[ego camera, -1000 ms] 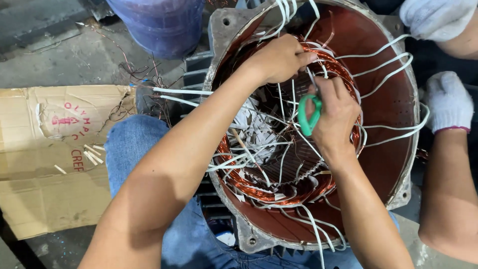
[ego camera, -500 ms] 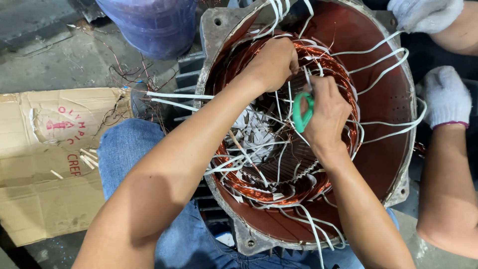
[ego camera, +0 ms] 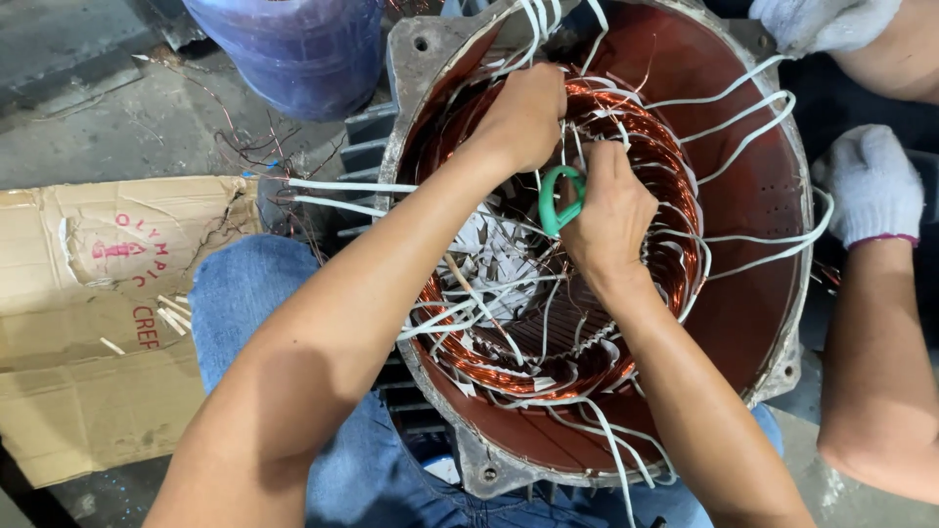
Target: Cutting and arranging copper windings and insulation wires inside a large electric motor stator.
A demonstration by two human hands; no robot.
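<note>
Copper windings (ego camera: 626, 293) ring the inside of the red motor housing (ego camera: 753, 284). Over their top edge, the right hand (ego camera: 611, 210) is curled tight around green-handled scissors (ego camera: 559, 200), while the left hand (ego camera: 523, 117) pinches closed on white lacing tape (ego camera: 572, 147). A co-worker's gloved hand (ego camera: 866, 186) rests just beside the housing.

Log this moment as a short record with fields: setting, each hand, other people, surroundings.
setting: large motor stator with copper windings and white leads, seen from above
left hand: closed among the wires at the upper windings
right hand: holds green-handled scissors against the windings
other people: two white-gloved hands at the stator's right rim
surroundings: flattened cardboard box to the left, blue bucket at the top, concrete floor, person's jeans below
</note>
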